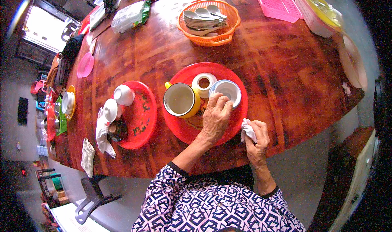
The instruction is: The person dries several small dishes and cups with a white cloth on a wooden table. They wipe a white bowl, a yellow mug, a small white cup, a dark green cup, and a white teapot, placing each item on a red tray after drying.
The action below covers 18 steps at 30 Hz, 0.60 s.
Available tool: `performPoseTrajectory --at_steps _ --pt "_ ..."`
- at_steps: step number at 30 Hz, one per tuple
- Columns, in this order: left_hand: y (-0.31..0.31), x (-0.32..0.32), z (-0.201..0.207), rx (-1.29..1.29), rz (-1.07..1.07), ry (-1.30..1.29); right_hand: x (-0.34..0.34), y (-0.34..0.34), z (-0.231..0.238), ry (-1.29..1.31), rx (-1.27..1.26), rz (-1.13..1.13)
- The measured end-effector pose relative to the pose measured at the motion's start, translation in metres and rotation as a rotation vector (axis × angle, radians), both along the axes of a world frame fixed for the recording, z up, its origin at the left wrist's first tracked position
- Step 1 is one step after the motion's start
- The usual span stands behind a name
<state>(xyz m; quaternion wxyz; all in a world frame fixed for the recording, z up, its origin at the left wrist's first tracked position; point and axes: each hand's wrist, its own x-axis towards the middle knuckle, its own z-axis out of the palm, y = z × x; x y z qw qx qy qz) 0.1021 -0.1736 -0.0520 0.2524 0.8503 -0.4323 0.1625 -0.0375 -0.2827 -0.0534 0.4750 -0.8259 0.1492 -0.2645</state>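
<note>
My left hand [215, 116] reaches over the red round tray [179, 132], its fingers closed on the near rim of a white cup with a blue edge [230, 89]. The thumb is mostly hidden. Beside that cup on the tray are a yellow enamel mug [179, 99] with a dark rim and pale inside, and a small round white pot [203, 84] with a brown opening. My right hand [258, 144], off the tray's right edge, has its fingers wrapped round a bunched white cloth [248, 132].
To the left, a second red tray [149, 121] carries small white cups [124, 95] and a dark cup [118, 130]. White cloths [102, 134] lie by it. An orange basket [234, 21] of white spoons stands farther back. Pink baskets [277, 3] sit at the far right.
</note>
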Motion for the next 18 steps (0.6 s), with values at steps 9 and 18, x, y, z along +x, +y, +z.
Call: performPoseTrajectory --at_steps 9,18 --pt "-0.003 -0.003 0.002 -0.089 0.051 0.049 -0.004 0.003 -0.005 -0.039 -0.072 0.037" --pt "0.056 -0.038 0.056 -0.44 0.104 -0.11 -0.01 0.018 -0.01 -0.094 -0.08 0.145"
